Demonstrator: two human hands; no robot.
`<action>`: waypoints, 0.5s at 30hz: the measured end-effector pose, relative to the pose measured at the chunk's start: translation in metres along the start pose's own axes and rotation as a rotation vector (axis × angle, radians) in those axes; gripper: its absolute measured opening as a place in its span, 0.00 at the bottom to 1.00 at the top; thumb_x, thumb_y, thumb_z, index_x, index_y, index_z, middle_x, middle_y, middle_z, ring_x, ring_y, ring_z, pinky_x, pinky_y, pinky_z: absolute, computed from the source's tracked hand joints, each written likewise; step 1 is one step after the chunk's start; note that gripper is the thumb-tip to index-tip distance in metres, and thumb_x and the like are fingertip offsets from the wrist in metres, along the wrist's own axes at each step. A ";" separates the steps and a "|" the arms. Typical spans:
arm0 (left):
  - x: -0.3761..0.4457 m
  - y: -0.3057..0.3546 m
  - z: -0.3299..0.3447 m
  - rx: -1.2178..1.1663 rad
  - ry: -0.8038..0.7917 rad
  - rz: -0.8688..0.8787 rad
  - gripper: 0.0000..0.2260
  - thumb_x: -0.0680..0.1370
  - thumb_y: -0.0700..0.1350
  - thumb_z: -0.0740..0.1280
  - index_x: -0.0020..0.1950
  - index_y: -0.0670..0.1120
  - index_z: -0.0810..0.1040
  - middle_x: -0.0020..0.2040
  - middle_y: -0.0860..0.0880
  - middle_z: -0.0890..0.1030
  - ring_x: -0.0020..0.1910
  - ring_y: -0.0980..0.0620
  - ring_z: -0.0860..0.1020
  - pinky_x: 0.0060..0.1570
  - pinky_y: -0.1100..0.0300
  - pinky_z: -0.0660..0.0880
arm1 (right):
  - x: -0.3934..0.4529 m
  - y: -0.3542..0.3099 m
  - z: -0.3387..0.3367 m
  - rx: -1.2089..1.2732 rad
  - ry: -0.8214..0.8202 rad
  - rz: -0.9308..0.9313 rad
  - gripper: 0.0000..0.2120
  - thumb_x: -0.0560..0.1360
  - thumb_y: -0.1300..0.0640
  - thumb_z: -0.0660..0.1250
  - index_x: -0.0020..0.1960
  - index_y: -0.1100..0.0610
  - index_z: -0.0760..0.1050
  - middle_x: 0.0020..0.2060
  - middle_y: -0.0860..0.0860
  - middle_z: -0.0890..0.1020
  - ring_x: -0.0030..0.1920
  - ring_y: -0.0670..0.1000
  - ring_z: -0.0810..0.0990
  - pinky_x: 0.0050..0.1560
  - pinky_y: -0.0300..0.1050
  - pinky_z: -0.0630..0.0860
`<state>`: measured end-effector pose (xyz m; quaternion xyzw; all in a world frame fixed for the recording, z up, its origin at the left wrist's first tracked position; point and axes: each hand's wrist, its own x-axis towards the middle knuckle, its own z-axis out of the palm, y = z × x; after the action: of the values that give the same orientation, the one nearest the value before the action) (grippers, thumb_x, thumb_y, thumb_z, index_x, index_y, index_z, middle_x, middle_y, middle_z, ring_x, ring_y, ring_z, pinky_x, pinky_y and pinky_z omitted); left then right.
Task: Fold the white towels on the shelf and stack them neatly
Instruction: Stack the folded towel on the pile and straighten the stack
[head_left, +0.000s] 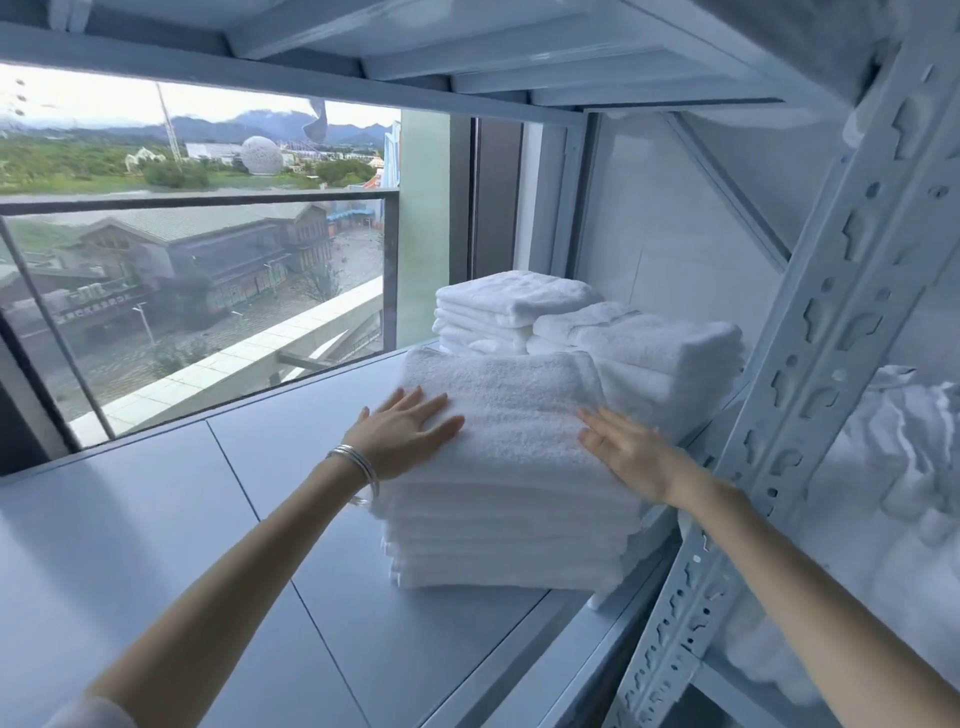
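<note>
Both hands lie flat — left hand (408, 434) at 9 o'clock, right hand (626, 452) at 3 — smoothing the top towel (506, 400). Next, probably: square the stack (506, 525) edges.
</note>
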<state>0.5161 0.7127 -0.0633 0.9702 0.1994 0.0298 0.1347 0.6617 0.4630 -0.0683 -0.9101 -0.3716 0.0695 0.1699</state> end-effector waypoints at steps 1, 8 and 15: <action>-0.004 0.001 0.002 0.014 0.059 -0.043 0.29 0.77 0.67 0.45 0.75 0.58 0.56 0.78 0.50 0.53 0.76 0.46 0.51 0.72 0.42 0.48 | -0.006 0.000 -0.003 -0.034 0.020 0.009 0.31 0.76 0.34 0.44 0.76 0.45 0.50 0.77 0.49 0.47 0.76 0.49 0.43 0.73 0.59 0.40; -0.049 -0.007 0.016 -0.023 0.218 -0.116 0.33 0.78 0.64 0.42 0.78 0.48 0.48 0.77 0.38 0.50 0.76 0.44 0.51 0.73 0.45 0.47 | -0.044 0.005 0.011 0.291 0.107 0.029 0.43 0.69 0.29 0.49 0.77 0.52 0.52 0.76 0.49 0.51 0.75 0.49 0.54 0.71 0.50 0.56; -0.091 0.001 0.077 0.470 0.559 0.375 0.55 0.59 0.64 0.75 0.77 0.47 0.51 0.76 0.38 0.54 0.74 0.36 0.54 0.69 0.33 0.52 | -0.063 0.005 0.039 -0.483 0.373 -0.450 0.58 0.60 0.35 0.71 0.77 0.59 0.45 0.76 0.57 0.50 0.76 0.57 0.47 0.73 0.60 0.47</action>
<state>0.4417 0.6569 -0.1372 0.9486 0.0494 0.2700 -0.1576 0.6104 0.4260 -0.1070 -0.8166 -0.5304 -0.2263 0.0260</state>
